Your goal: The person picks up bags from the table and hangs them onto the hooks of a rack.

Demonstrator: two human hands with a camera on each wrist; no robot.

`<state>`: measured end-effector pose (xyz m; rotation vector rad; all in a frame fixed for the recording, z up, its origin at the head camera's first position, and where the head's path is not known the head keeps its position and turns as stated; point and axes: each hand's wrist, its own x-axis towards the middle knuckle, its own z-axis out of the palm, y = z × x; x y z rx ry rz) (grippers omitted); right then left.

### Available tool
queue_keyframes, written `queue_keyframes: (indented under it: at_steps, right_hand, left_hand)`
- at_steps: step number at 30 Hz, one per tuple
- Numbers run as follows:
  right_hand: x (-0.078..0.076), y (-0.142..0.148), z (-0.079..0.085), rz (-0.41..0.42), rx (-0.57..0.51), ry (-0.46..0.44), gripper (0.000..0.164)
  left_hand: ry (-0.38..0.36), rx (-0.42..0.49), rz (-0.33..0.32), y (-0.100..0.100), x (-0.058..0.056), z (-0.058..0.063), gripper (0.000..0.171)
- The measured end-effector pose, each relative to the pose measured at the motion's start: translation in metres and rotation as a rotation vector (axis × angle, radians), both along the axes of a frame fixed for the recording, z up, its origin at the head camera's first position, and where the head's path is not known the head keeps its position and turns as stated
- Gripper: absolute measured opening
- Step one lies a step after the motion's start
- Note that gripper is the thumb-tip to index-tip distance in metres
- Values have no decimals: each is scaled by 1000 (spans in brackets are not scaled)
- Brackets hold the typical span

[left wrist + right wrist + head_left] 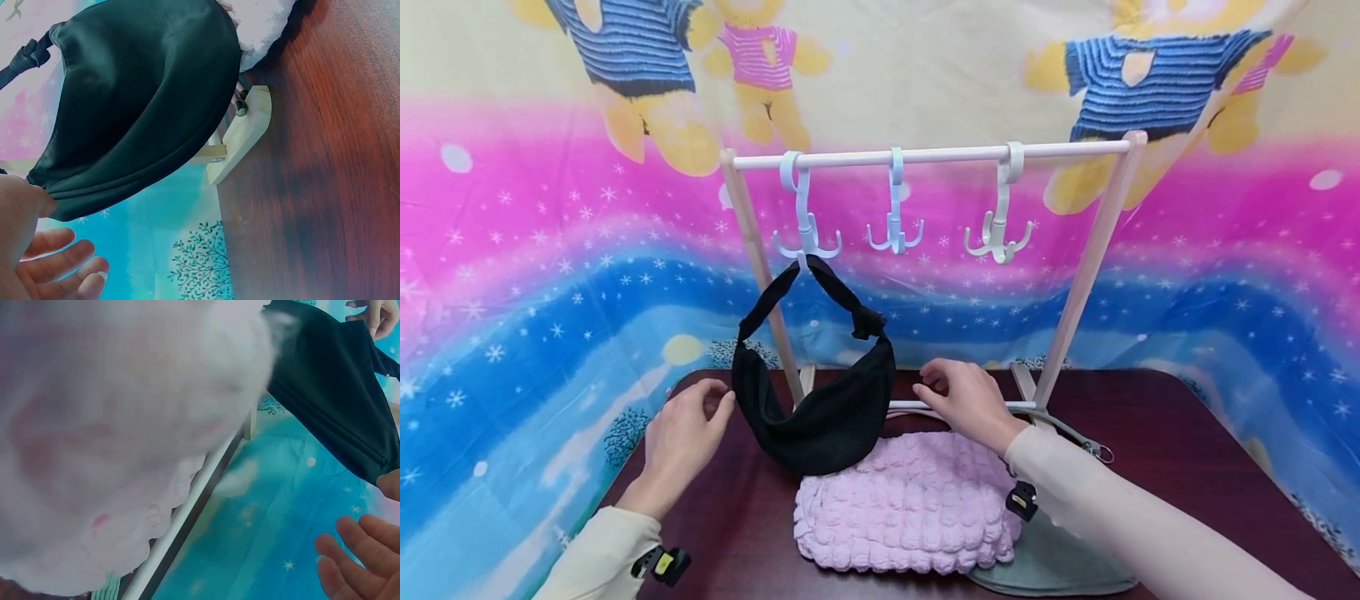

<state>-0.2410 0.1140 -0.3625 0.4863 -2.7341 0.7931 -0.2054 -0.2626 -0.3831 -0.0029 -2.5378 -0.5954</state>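
A black crescent-shaped shoulder bag with a knotted strap hangs by that strap from the left hook. My left hand is at the bag's left edge, fingers loosely bent. In the left wrist view, its thumb overlaps the black fabric while the other fingers are spread below. To the right of the bag, my right hand stands a little apart from it in the head view, fingers relaxed. Beneath that hand lies a pink puffy quilted bag on the dark wooden table.
A pale rack with a white rail stands on the table. Two more pronged hooks hang there, a blue one in the middle and a whitish one at right. A grey-green bag lies partly under the pink one.
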Motion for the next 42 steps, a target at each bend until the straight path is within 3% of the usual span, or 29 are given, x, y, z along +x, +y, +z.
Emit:
queue_keyframes:
  at_steps: [42]
  right_hand:
    - [20,27,-13,1,38,21,25]
  left_hand:
    - [-8,-26,-12,8,12,-13,20]
